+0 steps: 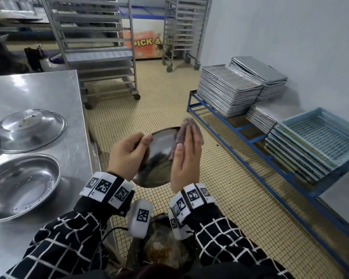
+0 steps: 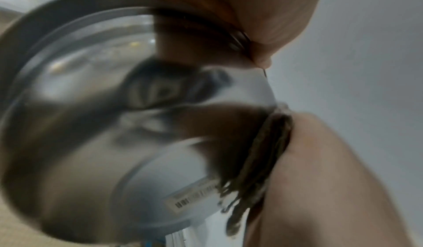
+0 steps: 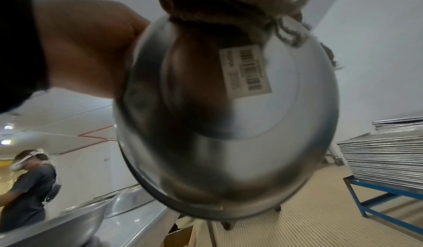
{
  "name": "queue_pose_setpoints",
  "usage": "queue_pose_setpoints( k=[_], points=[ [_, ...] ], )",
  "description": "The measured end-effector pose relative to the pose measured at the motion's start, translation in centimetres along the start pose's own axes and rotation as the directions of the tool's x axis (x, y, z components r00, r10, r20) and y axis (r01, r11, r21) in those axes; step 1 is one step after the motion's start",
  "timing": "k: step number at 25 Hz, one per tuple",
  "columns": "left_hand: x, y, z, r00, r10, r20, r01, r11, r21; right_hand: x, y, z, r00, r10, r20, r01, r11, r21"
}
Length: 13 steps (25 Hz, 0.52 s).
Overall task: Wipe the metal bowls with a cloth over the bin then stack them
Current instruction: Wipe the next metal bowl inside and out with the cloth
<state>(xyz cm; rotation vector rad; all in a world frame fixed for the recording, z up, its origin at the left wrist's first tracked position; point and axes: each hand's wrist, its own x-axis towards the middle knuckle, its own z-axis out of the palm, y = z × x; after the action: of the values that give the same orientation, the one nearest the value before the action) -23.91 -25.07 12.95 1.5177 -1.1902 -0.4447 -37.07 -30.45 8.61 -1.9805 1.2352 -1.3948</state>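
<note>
wiping is under way: the left hand (image 1: 127,156) pinches the rim of a tilted metal bowl (image 1: 159,156), thumb on the inside and the other fingers curled behind it, holding it in the air just off the edge of the worktop (image 1: 48,93). the right hand (image 1: 186,158) lies with straight fingers pressing a purplish cloth (image 1: 189,127) against the bowl's right rim, so the cloth is pressed rather than clasped. the bin (image 1: 161,248) sits low between the forearms, close to the body; the bowl hangs a little ahead of it, so it is hard to say whether it is truly over the opening.

the right wrist view shows a barcode sticker (image 3: 246,70) on the bowl's underside. two more bowls wait on the worktop, one upright (image 1: 22,186), one upside down (image 1: 30,129).

the main risk looks to be the slim one-sided pinch: a firm push from the cloth could twist the bowl out of the left hand's fingers onto the floor. crumbs swept off may also miss the bin if the bowl stays forward, and the flat-held cloth could slide away.
</note>
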Motion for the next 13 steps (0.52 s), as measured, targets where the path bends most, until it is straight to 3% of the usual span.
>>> queue_pose_setpoints(
  k=[2,4,5,7,9,13],
  points=[
    [0.1,-0.4,-0.5,0.994,-0.106,0.002,0.105,0.977,-0.184,0.6,1.3,-0.6,0.954,0.298,0.021,-0.292,0.916,0.276],
    [0.4,-1.3,-0.7,0.98,-0.198,0.011,0.192,0.934,-0.301,1.0,2.5,-1.5,0.832,0.538,0.135,-0.525,0.687,0.502],
    [0.5,-1.9,-0.7,0.973,-0.229,0.009,0.219,0.914,-0.341,1.2,2.7,-2.1,0.787,0.595,0.16,-0.582,0.632,0.512],
    [0.5,-3.0,-0.6,0.966,-0.257,0.026,0.25,0.903,-0.349,1.3,2.9,-2.9,0.753,0.638,0.164,-0.63,0.625,0.462],
    [0.4,-4.3,-0.4,0.967,-0.245,0.067,0.254,0.93,-0.266,1.2,3.2,-3.5,0.771,0.62,0.143,-0.619,0.678,0.396],
    [0.0,-5.1,-0.5,0.978,-0.162,0.131,0.173,0.982,-0.078,1.7,4.2,-4.6,0.888,0.435,0.15,-0.459,0.863,0.21]
  ],
)
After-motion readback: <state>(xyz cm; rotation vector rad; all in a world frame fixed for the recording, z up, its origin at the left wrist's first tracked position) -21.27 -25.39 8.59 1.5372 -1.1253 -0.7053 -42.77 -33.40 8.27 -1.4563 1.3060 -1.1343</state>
